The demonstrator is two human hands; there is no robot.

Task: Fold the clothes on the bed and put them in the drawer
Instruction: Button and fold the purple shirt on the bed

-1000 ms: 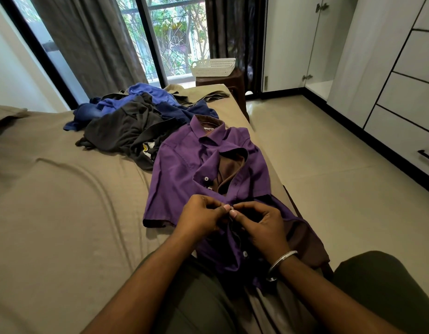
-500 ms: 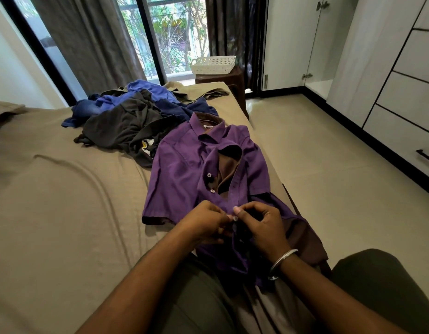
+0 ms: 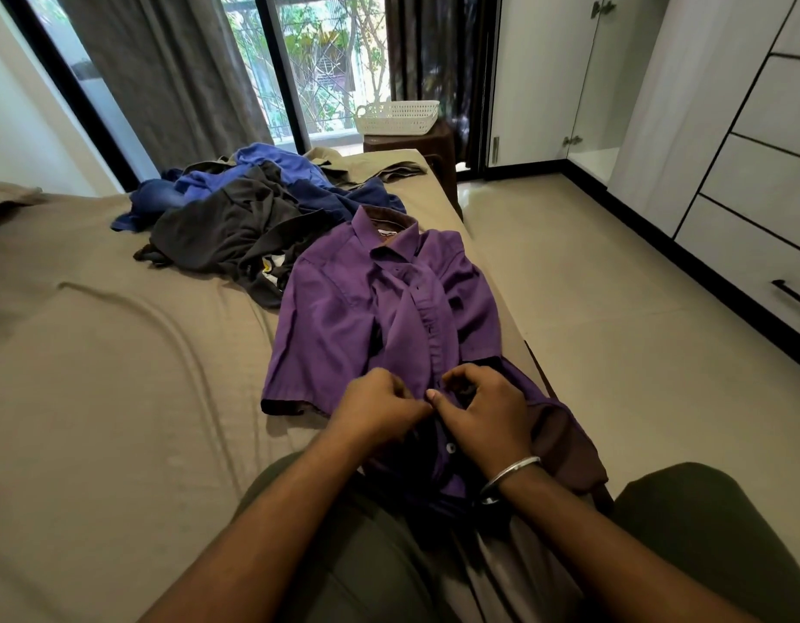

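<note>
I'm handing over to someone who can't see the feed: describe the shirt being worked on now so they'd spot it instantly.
Start at the tan bed and look along its right edge, nearest the person. The purple shirt lies spread there, collar toward the window, both hands pinching its button placket. Unlike the crumpled pile of blue and dark clothes behind it, it lies flat, alone, and is the only purple garment.

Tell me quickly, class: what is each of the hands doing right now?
Left hand: fingers curled, pinching the front edge of the purple shirt.
Right hand: fingers curled, pinching the same shirt's front edge, close against the left.
</note>
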